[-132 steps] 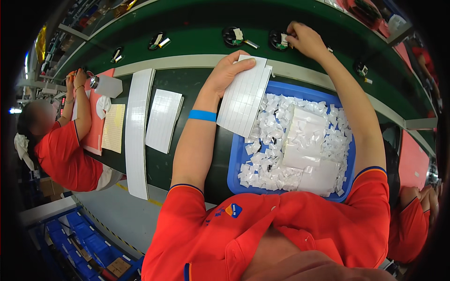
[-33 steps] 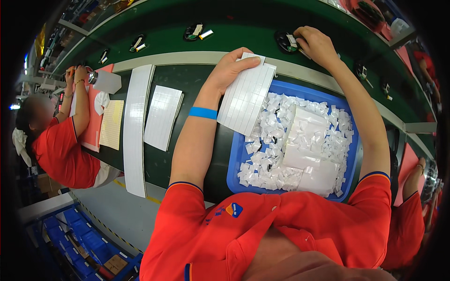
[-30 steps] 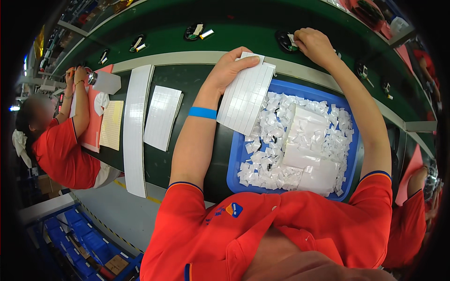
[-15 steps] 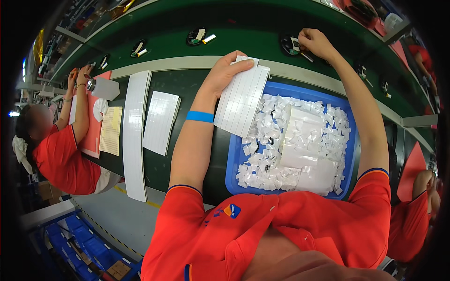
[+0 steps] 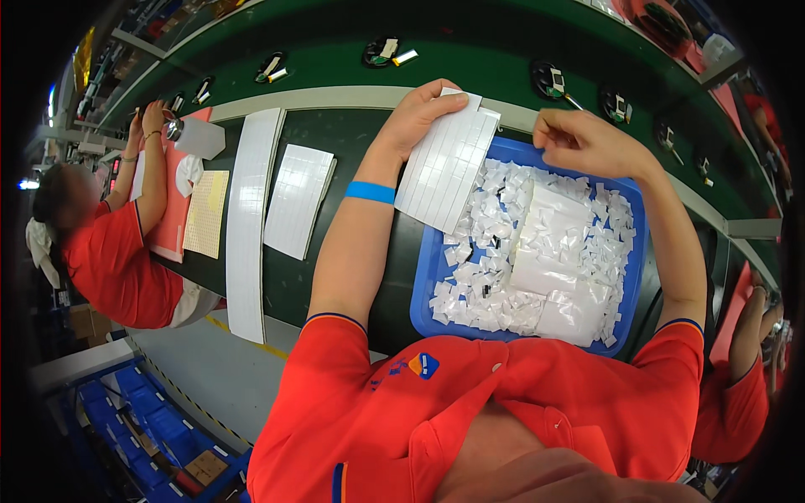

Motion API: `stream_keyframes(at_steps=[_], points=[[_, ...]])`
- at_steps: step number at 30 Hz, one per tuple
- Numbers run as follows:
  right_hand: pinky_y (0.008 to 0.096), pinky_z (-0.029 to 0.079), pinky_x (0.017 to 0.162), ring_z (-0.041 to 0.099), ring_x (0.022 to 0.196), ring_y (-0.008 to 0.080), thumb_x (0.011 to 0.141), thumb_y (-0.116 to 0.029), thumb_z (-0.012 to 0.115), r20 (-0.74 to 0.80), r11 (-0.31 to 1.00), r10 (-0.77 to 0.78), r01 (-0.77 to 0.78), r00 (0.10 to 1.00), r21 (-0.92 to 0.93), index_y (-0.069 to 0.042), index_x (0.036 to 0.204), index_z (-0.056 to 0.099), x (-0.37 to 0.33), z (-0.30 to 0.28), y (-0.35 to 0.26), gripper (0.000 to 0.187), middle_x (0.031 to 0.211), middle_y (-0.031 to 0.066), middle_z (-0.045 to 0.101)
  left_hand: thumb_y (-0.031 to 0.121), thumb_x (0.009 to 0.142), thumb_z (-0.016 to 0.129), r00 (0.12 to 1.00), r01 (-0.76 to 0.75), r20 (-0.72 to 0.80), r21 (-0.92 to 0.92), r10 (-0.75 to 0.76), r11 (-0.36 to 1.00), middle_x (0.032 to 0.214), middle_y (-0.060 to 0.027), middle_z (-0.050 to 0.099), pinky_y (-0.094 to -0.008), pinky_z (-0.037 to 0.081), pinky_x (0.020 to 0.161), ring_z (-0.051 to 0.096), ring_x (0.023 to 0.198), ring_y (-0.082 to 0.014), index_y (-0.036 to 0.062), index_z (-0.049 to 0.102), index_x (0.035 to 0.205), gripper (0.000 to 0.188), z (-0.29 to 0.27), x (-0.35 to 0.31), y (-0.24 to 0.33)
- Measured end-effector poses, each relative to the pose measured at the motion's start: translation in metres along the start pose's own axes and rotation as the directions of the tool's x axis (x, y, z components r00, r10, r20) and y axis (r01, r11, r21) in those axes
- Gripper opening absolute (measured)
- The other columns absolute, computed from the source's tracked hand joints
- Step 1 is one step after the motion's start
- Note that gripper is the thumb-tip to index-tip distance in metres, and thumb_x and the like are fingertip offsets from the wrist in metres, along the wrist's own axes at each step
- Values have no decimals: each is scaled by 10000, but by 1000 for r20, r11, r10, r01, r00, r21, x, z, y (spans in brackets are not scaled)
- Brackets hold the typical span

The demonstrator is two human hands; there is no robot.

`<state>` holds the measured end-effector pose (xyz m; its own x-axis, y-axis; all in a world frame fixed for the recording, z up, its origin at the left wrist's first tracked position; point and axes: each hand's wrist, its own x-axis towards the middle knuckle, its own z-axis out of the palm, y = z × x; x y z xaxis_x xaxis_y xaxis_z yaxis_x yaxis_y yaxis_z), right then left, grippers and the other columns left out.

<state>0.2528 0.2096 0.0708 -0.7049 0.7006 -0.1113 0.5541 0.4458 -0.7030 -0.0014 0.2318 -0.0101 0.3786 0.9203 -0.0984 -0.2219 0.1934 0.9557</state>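
Observation:
My left hand is closed on a stack of white sticker sheets, thumb on top, with grid lines across the sheets. The stack overhangs the left far corner of a blue tray. Over the tray's far rim, my right hand has its fingers curled inward; anything between the fingertips is hidden. Many small white peeled pieces fill the tray, along with larger white sheets. Just beyond my right hand, on the green belt, lies a black round part with a white piece and a cable.
More black parts with small white pieces stand spaced along the green belt. A long white strip stack and another sheet stack lie to the left. A co-worker works at far left beside a white bottle.
My right hand has drawn back from a black part on the belt to above the tray's far rim. The belt parts have shifted right. My left hand still grips the sheets.

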Motion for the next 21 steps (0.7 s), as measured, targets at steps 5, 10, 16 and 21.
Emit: stream_keyframes(at_steps=[5,10,16,21], points=[[237,325,547,380,608,80,843,-207,537,-220,1000,13,-14,975,-6,-14,790,526,41,4,-8,201,654,-2,449,215,800,661,1000,7,12,0,-7,1000,797,-22,612,-224,476,608,596,688,-91,77,588,883,177,0,0,-1],[254,378,579,454,624,104,807,-223,589,-229,1000,0,-4,974,-15,5,787,542,67,15,-5,234,689,40,524,213,802,661,999,-6,37,-20,7,1000,806,-24,613,-227,476,610,595,694,-92,76,592,886,175,0,2,-1],[274,421,590,500,622,143,787,-164,616,-295,949,-245,166,924,-269,16,760,538,68,16,-26,199,709,81,548,217,812,652,1000,15,-5,-58,-16,998,832,-34,622,-229,473,602,594,696,-91,51,594,897,194,-3,1,0],[223,420,639,509,667,102,845,-190,587,-450,982,-191,168,873,-90,-4,861,554,113,0,2,190,751,22,561,224,808,654,1000,18,-11,-38,-18,999,807,-30,622,-220,464,594,588,670,-82,52,597,895,201,-1,-2,4]])
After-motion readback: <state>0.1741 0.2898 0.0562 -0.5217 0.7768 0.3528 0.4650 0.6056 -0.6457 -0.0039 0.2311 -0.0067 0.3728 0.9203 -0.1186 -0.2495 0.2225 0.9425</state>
